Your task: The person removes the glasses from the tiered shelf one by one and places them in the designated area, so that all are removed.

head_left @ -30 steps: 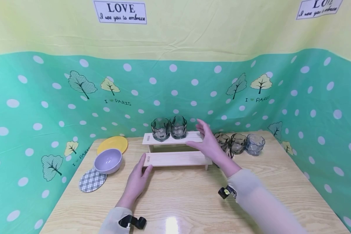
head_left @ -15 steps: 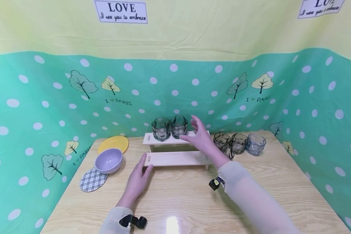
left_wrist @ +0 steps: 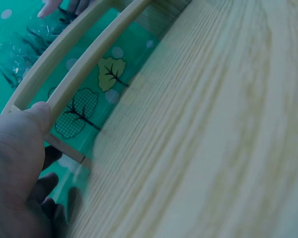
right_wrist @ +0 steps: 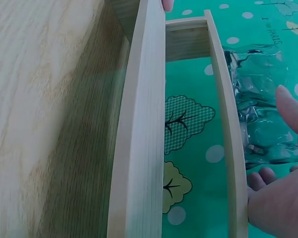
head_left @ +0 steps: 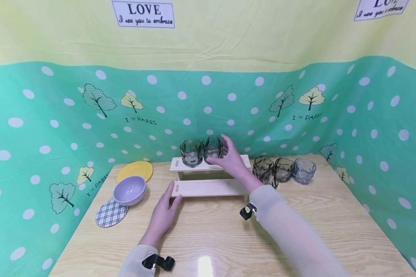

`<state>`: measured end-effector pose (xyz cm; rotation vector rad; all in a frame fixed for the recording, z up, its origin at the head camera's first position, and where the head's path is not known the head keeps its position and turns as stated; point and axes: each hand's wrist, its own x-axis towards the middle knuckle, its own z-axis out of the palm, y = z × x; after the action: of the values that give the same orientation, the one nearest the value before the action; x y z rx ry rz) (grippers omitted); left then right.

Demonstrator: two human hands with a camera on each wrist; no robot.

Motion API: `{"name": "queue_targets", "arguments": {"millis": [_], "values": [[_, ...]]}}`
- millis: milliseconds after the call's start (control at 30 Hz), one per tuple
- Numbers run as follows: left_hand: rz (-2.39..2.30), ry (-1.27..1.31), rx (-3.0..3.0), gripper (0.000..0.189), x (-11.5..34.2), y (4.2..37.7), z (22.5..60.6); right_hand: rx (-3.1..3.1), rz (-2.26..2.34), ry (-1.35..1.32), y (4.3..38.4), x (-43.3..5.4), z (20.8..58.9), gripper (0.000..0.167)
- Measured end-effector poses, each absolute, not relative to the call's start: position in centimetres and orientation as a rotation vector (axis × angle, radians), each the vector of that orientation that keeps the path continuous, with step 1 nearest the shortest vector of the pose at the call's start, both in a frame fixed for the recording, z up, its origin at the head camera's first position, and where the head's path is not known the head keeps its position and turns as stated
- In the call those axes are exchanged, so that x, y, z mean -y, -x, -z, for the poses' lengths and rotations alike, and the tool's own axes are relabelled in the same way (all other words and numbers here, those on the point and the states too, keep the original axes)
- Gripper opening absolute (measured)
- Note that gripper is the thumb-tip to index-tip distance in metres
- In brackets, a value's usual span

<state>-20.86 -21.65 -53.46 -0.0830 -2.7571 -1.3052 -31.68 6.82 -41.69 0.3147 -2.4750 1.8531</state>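
A two-tier wooden shelf (head_left: 211, 187) stands on the table, with two faceted dark-tinted drinking glasses side by side on its upper board. My left hand (head_left: 162, 215) holds the shelf's left end; in the left wrist view its thumb (left_wrist: 39, 115) lies over the lower board's edge, the other fingers beyond the end. My right hand (head_left: 233, 161) is spread around the right glass (head_left: 212, 148), thumb in front and fingers behind. In the right wrist view, the fingertips (right_wrist: 265, 176) are right beside that glass (right_wrist: 268, 134). The left glass (head_left: 191, 153) stands close against it.
Right of the shelf are several more glasses (head_left: 283, 170), including a bluish one (head_left: 304, 171), partly behind my right forearm. At left are a lilac bowl (head_left: 129, 191), a yellow plate (head_left: 138, 169) and a checked coaster (head_left: 111, 213). A polka-dot cloth (head_left: 208, 111) hangs behind.
My right hand has moved left above the upper board, from the shelf's right end to around the right glass. My left hand has kept its place on the shelf's left end.
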Motion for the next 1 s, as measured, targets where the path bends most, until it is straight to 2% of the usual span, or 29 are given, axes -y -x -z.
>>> {"name": "queue_targets", "arguments": {"millis": [1000], "values": [[1.299,0.088,2.748,0.076,21.73,20.88,53.69,2.465,-1.810,-0.375,32.62,-6.10,42.39,0.104]]}}
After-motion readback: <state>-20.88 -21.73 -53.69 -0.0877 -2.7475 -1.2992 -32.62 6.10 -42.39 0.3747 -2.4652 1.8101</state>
